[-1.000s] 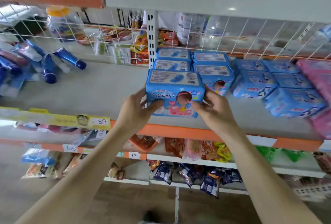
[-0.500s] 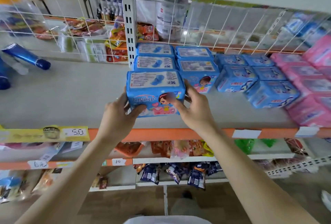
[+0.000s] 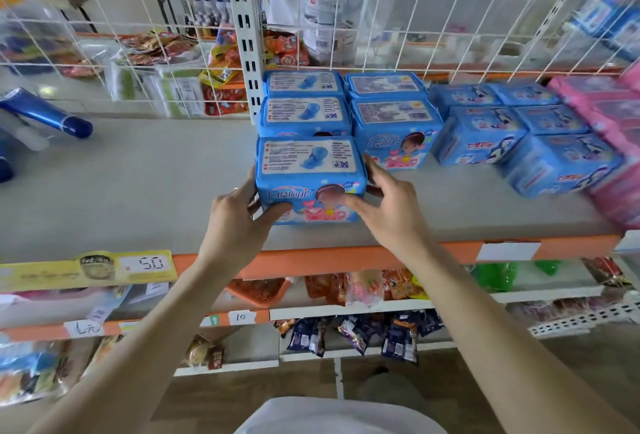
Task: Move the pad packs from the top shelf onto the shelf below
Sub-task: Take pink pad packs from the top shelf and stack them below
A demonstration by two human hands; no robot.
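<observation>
A light blue pad pack (image 3: 308, 163) rests on the grey shelf (image 3: 138, 191), set against the front of a row of two matching packs (image 3: 304, 114). My left hand (image 3: 239, 225) grips its left side, thumb on the front face. On the other side, my right hand (image 3: 394, 218) holds it with the index finger across the front. A second row of the same packs (image 3: 394, 128) stands just to the right.
Darker blue packs (image 3: 485, 135) and pink packs (image 3: 609, 114) fill the shelf's right end. A blue tube (image 3: 48, 114) lies at the left. White wire mesh (image 3: 381, 17) and a slotted post (image 3: 242, 17) close the back. Snack bags (image 3: 363, 286) sit on lower shelves.
The pack in my hands has moved from near the shelf's front edge back against the row behind it. My view has tilted downward.
</observation>
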